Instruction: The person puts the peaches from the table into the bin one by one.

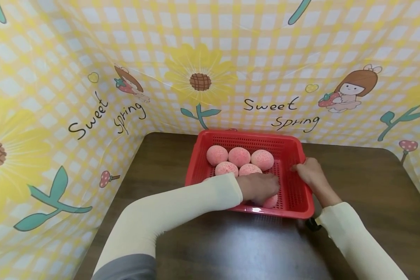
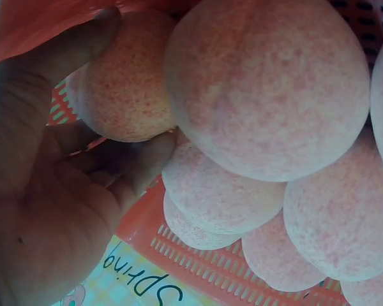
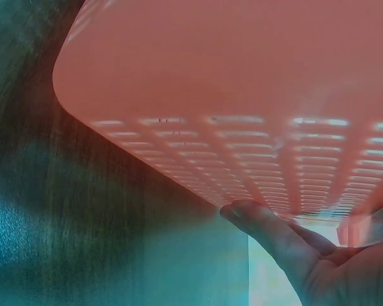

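A red plastic basket (image 1: 302,210) with slotted walls holds several round, pink-speckled peaches (image 1: 239,156). My left hand (image 1: 260,187) reaches inside near the basket's front side. In the left wrist view, the thumb and fingers of this hand (image 2: 64,172) curl round one peach (image 2: 131,76), beside a larger-looking peach (image 2: 268,89). Part of the front row is hidden under the left hand and sleeve. At the basket's right side, my right hand (image 1: 313,177) grips the rim. The right wrist view has this hand (image 3: 306,255) against the slotted outer wall (image 3: 242,64).
The basket stands on a dark wooden table (image 1: 196,249), close to its back edge. A yellow checked cloth (image 1: 266,70) with flowers and lettering hangs behind and along the left side. Something small and black (image 1: 313,224) shows by the right wrist.
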{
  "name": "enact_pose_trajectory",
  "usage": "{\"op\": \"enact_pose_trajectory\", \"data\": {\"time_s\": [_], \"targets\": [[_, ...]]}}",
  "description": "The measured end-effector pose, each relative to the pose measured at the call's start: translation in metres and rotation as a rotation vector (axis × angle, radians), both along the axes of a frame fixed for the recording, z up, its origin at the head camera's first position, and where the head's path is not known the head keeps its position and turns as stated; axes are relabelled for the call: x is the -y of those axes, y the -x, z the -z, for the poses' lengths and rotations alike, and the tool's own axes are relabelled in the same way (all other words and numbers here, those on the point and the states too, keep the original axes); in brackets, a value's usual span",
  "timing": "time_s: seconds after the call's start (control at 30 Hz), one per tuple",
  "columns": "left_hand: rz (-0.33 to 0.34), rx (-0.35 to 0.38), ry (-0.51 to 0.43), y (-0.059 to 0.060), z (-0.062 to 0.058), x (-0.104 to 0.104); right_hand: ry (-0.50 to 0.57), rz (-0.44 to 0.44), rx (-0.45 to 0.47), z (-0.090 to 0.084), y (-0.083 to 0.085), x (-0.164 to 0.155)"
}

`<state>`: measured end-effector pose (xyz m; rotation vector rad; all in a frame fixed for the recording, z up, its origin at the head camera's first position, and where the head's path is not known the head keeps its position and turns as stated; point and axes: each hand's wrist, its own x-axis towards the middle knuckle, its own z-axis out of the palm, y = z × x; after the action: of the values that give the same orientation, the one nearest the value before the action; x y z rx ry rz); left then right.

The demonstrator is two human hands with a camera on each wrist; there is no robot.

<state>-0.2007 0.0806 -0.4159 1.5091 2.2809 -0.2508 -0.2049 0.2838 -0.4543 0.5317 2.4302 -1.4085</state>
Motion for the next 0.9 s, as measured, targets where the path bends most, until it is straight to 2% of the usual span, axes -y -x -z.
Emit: {"op": "enact_pose_trajectory", "data": {"time_s": [0.17, 0.23, 0.37, 0.53, 0.6, 0.67, 0.73, 0.8, 0.87, 0.9], "targets": [[-0.013, -0.048, 0.094, -0.002, -0.004, 0.001, -0.011, -0.007, -0.001, -0.002, 0.002, 0.001], [-0.023, -0.035, 0.107, -0.001, -0.005, 0.002, -0.014, -0.01, -0.005, -0.002, 0.003, 0.001], [-0.018, -0.007, 0.103, 0.002, -0.007, 0.007, -0.021, -0.013, -0.007, -0.002, 0.004, 0.002], [0.017, -0.028, 0.038, 0.013, -0.009, 0.021, -0.014, -0.027, 0.002, 0.0, 0.007, 0.001], [0.01, -0.029, -0.006, 0.021, -0.013, 0.029, 0.018, -0.033, 0.008, 0.0, 0.009, -0.001], [0.006, -0.061, -0.052, 0.03, -0.02, 0.038, 0.055, -0.048, 0.009, 0.0, 0.009, -0.005], [-0.024, -0.091, -0.098, 0.042, -0.028, 0.049, 0.088, -0.087, 0.018, -0.001, 0.011, -0.011], [-0.065, -0.166, -0.149, 0.058, -0.037, 0.064, 0.054, -0.143, 0.002, -0.005, 0.013, -0.019], [-0.154, -0.225, -0.202, 0.077, -0.047, 0.083, -0.027, -0.204, -0.031, -0.012, 0.017, -0.03], [-0.203, -0.255, -0.221, 0.088, -0.051, 0.094, -0.102, -0.227, -0.054, -0.017, 0.021, -0.036]]}}
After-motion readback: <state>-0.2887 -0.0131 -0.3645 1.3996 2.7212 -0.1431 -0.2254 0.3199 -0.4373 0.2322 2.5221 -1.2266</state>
